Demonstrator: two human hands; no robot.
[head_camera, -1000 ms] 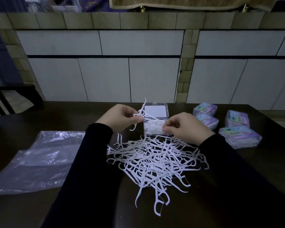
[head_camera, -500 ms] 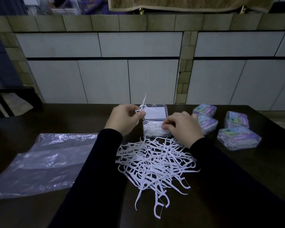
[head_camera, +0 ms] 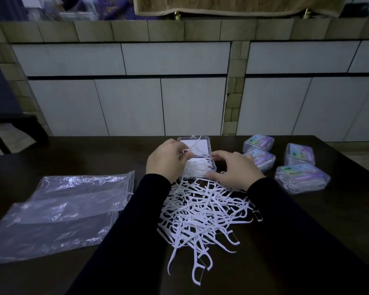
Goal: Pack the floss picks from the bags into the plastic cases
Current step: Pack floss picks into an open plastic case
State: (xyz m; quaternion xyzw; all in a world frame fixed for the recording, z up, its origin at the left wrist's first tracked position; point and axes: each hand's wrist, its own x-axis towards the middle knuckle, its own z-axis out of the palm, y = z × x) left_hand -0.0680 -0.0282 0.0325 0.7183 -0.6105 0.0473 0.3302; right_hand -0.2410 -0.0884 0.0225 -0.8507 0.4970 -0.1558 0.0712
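Note:
A clear plastic case (head_camera: pixel 209 167) stands open at the table's middle, its lid (head_camera: pixel 195 145) tipped back and its base full of white floss picks. My left hand (head_camera: pixel 165 163) pinches a floss pick (head_camera: pixel 193 145) just above the case's left side. On the case's right side rests my right hand (head_camera: pixel 235 170), fingers spread, thumb at the front edge, holding nothing that I can see. A loose pile of floss picks (head_camera: pixel 202 211) lies on the table in front of the case, between my black sleeves.
Two flat clear plastic bags (head_camera: pixel 66 207) lie on the dark table (head_camera: pixel 83 152) at the left. Several closed cases with colourful labels (head_camera: pixel 301 177) sit at the right. A white cabinet front runs behind the table. A dark chair stands far left.
My left hand has brought its floss pick down to the case. My right hand has opened and spread over the case's right side.

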